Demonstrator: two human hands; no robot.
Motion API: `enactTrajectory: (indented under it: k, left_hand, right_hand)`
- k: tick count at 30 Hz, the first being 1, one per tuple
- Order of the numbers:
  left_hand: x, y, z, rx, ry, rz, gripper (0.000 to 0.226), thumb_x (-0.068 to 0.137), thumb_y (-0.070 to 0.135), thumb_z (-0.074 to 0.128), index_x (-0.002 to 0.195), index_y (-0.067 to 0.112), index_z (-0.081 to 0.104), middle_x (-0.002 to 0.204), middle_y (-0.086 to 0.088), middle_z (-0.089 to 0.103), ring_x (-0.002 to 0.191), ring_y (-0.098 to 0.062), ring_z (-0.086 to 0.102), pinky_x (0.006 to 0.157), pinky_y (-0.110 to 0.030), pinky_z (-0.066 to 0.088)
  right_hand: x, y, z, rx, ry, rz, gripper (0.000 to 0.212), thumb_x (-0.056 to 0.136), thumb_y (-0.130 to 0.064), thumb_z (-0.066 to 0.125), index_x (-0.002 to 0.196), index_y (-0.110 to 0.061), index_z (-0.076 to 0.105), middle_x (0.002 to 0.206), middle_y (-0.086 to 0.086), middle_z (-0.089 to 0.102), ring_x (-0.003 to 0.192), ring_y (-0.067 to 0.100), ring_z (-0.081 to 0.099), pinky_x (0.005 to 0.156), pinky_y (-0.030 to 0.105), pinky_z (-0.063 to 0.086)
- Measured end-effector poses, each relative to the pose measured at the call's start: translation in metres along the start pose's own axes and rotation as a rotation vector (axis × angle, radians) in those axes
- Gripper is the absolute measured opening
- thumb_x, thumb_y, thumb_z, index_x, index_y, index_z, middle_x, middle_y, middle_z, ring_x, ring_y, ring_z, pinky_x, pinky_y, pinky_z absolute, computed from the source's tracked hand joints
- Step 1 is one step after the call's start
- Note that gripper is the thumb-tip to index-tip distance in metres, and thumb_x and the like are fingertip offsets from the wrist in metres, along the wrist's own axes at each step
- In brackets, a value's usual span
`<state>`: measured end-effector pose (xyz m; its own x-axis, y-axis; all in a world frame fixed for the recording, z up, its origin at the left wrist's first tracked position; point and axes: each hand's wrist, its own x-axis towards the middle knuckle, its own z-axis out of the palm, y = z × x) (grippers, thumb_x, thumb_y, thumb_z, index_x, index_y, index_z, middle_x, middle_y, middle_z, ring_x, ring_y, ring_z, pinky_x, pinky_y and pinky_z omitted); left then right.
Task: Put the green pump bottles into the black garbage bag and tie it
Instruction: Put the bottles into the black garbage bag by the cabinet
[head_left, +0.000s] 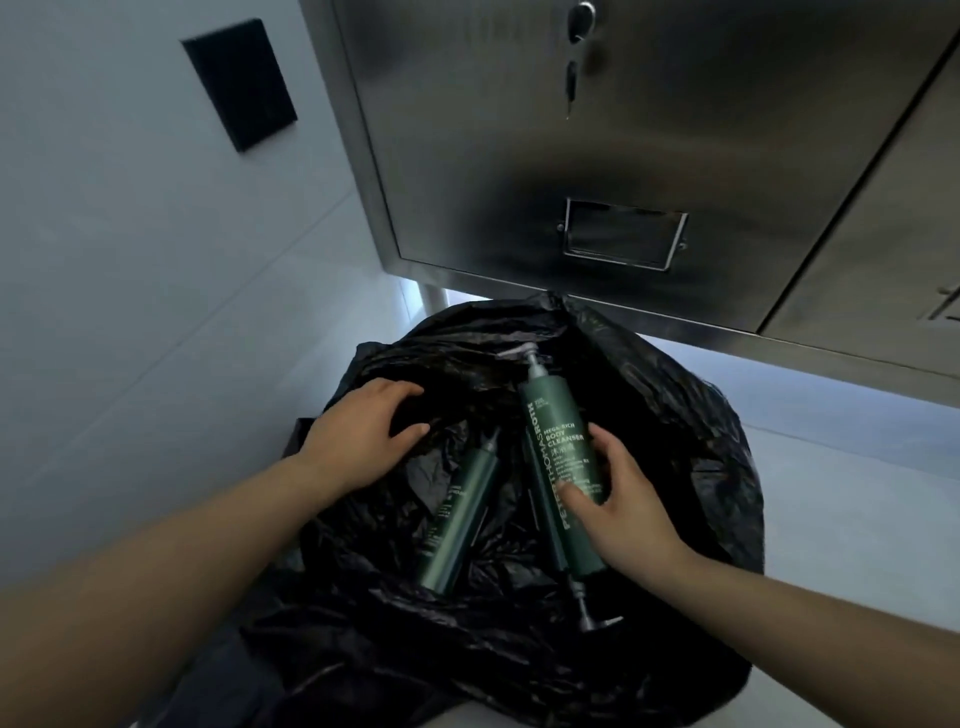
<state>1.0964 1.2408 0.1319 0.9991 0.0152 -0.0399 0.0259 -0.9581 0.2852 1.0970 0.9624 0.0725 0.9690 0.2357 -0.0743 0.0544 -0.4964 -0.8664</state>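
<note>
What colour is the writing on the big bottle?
White writing on the dark green bottle, seen best in the head view.

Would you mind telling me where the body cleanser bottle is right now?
In the head view, the body cleanser bottle lies centre-right in the open black garbage bag, under the right hand, beside two other green bottles.

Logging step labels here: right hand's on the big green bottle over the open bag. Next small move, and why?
Probably release it: the right hand holds the large pump bottle already lying inside the black bag beside a smaller bottle, while the left hand holds the bag's rim back.
</note>
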Motion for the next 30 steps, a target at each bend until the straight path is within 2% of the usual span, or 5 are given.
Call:
enactTrajectory:
  k: [9,14,20,24,30]
  left_hand:
    - [-0.001,-0.017,-0.001,0.023,-0.009,-0.058,0.050,0.086,0.043,0.057,0.131,0.025,0.047,0.134,-0.004,0.049,0.117,-0.024,0.051,0.093,-0.045,0.047]
    - [0.002,-0.022,-0.001,0.032,-0.011,-0.081,0.049,0.085,0.041,0.059,0.130,0.024,0.048,0.131,-0.004,0.050,0.114,-0.024,0.053,0.091,-0.042,0.047]
    - [0.007,-0.023,0.002,0.026,-0.027,-0.082,0.050,0.085,0.043,0.059,0.130,0.025,0.048,0.133,-0.004,0.049,0.115,-0.024,0.053,0.092,-0.043,0.048]
    - [0.012,-0.012,0.007,0.015,-0.027,-0.038,0.051,0.085,0.042,0.058,0.132,0.025,0.047,0.134,-0.003,0.049,0.120,-0.024,0.049,0.094,-0.041,0.047]
    - [0.019,0.018,0.015,-0.038,-0.016,0.051,0.051,0.086,0.041,0.059,0.133,0.024,0.047,0.133,-0.001,0.049,0.121,-0.020,0.049,0.097,-0.038,0.045]
  right_hand:
    - [-0.004,0.005,0.026,-0.117,-0.190,0.059,0.075,0.086,-0.044,0.059,0.145,-0.018,0.022,0.149,0.003,0.030,0.130,0.014,0.035,0.100,0.022,0.031]
    - [0.013,-0.014,-0.007,-0.249,-0.116,-0.212,0.066,0.084,-0.030,0.066,0.140,-0.011,0.037,0.150,0.009,0.029,0.138,0.018,0.027,0.105,0.006,0.010]
    - [0.046,-0.028,-0.059,-0.441,0.212,-0.373,0.067,0.077,-0.030,0.073,0.135,-0.014,0.044,0.146,0.007,0.038,0.135,0.022,0.032,0.110,0.028,0.022]
    - [0.054,-0.003,-0.078,-0.646,0.190,-0.099,0.084,0.069,-0.042,0.077,0.139,-0.018,0.037,0.144,0.009,0.038,0.131,0.030,0.035,0.107,0.043,0.033]
    - [0.060,0.018,-0.106,-0.425,0.248,-0.075,0.011,0.085,-0.030,0.065,0.083,-0.019,0.066,0.077,0.002,0.069,0.076,0.023,0.063,0.063,0.026,0.039]
